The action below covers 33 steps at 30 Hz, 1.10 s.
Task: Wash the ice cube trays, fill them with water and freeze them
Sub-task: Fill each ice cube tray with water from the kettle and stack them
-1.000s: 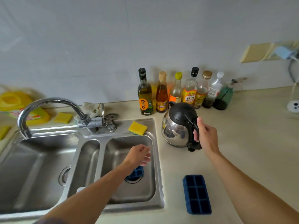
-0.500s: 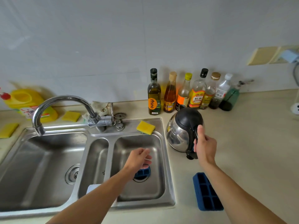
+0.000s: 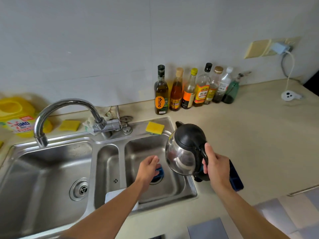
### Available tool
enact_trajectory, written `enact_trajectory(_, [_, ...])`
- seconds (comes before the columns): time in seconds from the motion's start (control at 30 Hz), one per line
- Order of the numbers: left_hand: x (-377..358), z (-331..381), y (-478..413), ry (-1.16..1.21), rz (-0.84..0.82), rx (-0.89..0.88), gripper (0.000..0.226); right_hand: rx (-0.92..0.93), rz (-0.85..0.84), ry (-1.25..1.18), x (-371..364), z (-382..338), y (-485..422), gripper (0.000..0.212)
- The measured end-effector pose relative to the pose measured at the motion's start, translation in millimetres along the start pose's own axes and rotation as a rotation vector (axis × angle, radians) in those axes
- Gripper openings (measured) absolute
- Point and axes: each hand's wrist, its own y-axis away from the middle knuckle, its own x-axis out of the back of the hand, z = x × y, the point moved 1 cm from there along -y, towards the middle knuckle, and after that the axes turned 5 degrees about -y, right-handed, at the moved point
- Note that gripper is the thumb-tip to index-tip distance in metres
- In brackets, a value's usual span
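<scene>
My right hand grips the black handle of a steel kettle with a black lid, held in the air over the right edge of the sink. A blue ice cube tray lies on the counter behind that hand, mostly hidden. My left hand hovers over the right basin with loosely curled fingers, holding nothing. Under it a blue thing sits at the drain, partly covered; I cannot tell what it is.
The faucet arches over the left basin. A yellow sponge lies on the sink's back rim. Several bottles line the wall. A yellow detergent jug stands far left. A white cloth hangs at the front divider.
My right hand has lifted the kettle off the counter and carried it left toward the sink. The left hand stays over the right basin. The view has shifted right.
</scene>
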Motion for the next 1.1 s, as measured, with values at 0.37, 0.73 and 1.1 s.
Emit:
enact_trajectory(0.37, [-17, -37, 55, 0.259, 0.036, 0.055, 0.032, 0.016, -0.235, 0.11, 36, 4, 59, 0.059])
enact_trajectory(0.73, [-19, -64, 90, 0.34, 0.041, 0.076, 0.031, -0.011, -0.323, 0.158, 41, -4, 75, 0.062])
enact_trajectory(1.1, [-10, -72, 88, 0.36, 0.037, 0.077, 0.032, -0.025, -0.319, 0.209, 26, -10, 78, 0.057])
